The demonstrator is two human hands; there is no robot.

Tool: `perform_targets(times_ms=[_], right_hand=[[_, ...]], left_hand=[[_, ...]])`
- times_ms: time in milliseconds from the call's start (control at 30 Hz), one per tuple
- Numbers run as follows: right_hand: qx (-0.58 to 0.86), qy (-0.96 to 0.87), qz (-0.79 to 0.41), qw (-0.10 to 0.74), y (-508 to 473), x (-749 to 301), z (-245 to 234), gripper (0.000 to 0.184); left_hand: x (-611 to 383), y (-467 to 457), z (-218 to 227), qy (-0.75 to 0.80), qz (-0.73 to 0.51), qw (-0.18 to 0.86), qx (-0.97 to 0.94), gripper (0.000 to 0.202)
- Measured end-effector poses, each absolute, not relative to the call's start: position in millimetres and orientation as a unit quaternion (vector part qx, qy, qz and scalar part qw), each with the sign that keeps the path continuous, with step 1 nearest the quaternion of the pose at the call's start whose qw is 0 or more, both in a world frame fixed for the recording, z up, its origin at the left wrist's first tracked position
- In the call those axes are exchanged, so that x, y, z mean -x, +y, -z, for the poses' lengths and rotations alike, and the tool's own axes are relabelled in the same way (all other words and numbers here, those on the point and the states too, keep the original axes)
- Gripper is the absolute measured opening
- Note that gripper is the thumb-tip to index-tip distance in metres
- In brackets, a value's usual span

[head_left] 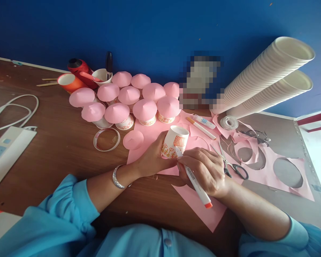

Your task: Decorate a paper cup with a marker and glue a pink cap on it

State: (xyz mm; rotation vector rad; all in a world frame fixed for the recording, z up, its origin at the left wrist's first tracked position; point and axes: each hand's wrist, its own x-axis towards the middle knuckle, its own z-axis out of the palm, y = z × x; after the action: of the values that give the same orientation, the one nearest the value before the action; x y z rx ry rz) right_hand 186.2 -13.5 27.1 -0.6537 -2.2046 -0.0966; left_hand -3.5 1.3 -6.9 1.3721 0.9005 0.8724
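Observation:
My left hand (156, 151) is wrapped round a white paper cup (178, 134) and holds it tilted above the pink paper. Orange and yellow flowers run round the cup's lower part, and an orange grid-like patch is drawn above them. In my right hand (204, 169) is a white marker pen (196, 185) with an orange end, its tip at the drawn side of the cup. Just left of the cup lies a small pink paper cone (133, 140). Behind it stand several decorated cups with pink cone roofs (144, 110).
To the right lie scissors (234, 166), cut pink sheets (271, 162), a second marker (202, 128) and a white ribbon roll (228, 123). Two tall cup stacks (267, 67) lean at the back. A tape roll (106, 140), red hot-air tool (82, 71) and power strip (9, 153) are leftward.

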Motion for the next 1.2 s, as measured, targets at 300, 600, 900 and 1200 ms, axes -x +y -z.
perform_targets(times_ms=[300, 600, 900, 1200], right_hand=[[0.273, -0.871, 0.044, 0.407, -13, -187, -28, 0.015], [0.285, -0.865, 0.068, 0.407, -11, -188, -32, 0.015], [0.288, -0.868, 0.073, 0.399, -9, -190, -38, 0.014], [0.298, -0.865, 0.075, 0.397, -8, -193, -38, 0.013]], left_hand=[[3, 1, 7, 0.389, -0.374, 0.604, -0.586, 0.065], [4, 2, 9, 0.380, -0.373, 0.612, -0.585, 0.066], [4, 2, 8, 0.373, -0.378, 0.608, -0.591, 0.063], [4, 2, 8, 0.381, -0.372, 0.593, -0.603, 0.063]])
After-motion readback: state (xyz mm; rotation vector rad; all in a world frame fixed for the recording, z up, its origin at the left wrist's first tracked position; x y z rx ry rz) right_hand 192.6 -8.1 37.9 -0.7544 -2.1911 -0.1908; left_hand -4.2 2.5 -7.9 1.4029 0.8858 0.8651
